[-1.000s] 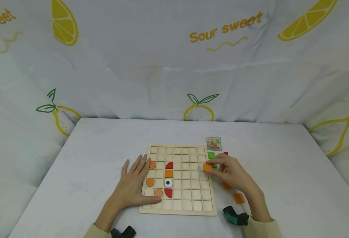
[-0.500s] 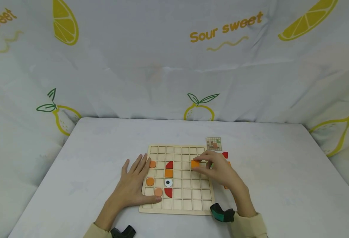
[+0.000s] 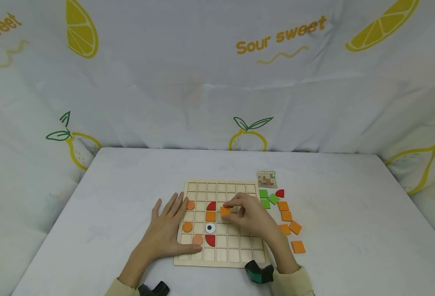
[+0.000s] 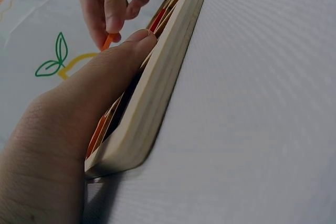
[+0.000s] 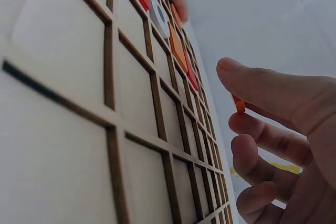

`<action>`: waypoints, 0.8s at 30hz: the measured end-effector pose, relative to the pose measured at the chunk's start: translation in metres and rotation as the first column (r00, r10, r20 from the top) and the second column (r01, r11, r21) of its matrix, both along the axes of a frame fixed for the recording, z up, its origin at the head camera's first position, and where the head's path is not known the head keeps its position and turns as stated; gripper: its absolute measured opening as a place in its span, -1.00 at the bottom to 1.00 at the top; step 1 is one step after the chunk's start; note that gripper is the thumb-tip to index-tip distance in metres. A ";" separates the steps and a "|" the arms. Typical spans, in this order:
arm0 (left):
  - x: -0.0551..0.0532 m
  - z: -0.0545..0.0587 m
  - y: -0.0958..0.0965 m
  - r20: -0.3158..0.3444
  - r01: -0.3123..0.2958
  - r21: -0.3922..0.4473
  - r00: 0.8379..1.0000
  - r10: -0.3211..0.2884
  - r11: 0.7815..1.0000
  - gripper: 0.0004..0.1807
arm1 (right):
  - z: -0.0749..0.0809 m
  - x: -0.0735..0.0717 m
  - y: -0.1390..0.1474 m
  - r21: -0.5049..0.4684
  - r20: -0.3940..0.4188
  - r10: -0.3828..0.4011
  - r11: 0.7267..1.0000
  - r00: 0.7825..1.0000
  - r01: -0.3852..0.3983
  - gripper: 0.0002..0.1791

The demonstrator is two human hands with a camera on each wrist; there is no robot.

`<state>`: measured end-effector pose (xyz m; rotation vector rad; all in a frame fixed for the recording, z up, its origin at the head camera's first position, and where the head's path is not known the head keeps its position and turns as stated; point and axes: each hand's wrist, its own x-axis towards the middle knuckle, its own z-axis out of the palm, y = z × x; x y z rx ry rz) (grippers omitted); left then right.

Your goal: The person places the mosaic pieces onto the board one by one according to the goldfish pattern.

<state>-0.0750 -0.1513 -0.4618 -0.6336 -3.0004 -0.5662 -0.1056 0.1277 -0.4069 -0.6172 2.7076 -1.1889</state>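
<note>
Between thumb and index finger my right hand (image 3: pixel 250 214) pinches an orange square tile (image 3: pixel 225 211) just above the wooden grid board (image 3: pixel 227 263). In the right wrist view only the edge of that tile (image 5: pixel 239 103) shows, raised off the board. My left hand (image 3: pixel 165 232) lies spread with straight fingers over the board's left side, thumb along its lower left corner. One column on the board bears a red quarter-round tile (image 3: pixel 211 206), an orange square (image 3: pixel 210 216), a white eye disc (image 3: pixel 210 228) and another red quarter-round tile (image 3: pixel 210 240). Several orange discs (image 3: pixel 187 227) sit farther left.
Right of the board lie several loose orange squares (image 3: pixel 298 247), a few green squares (image 3: pixel 263 194) and a red quarter-round tile (image 3: pixel 280 193). A small pattern card (image 3: pixel 267 179) lies beyond the board's upper right corner. Dark wrist straps (image 3: pixel 259 273) are near both sleeves.
My right hand has carried the orange square leftward, from the board's right edge to beside the filled column, uncovering the loose tiles at right. My left hand has stayed in place.
</note>
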 end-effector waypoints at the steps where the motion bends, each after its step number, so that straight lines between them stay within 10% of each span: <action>1: 0.000 0.000 0.000 0.000 -0.001 0.001 1.000 0.001 1.000 0.48 | 0.000 0.001 -0.002 0.009 0.007 -0.004 1.000 1.000 0.004 -0.71; 24: 0.001 -0.001 0.000 -0.028 0.006 -0.007 1.000 -0.006 1.000 0.48 | -0.009 0.005 -0.018 0.057 0.056 -0.106 0.993 0.993 0.102 -0.74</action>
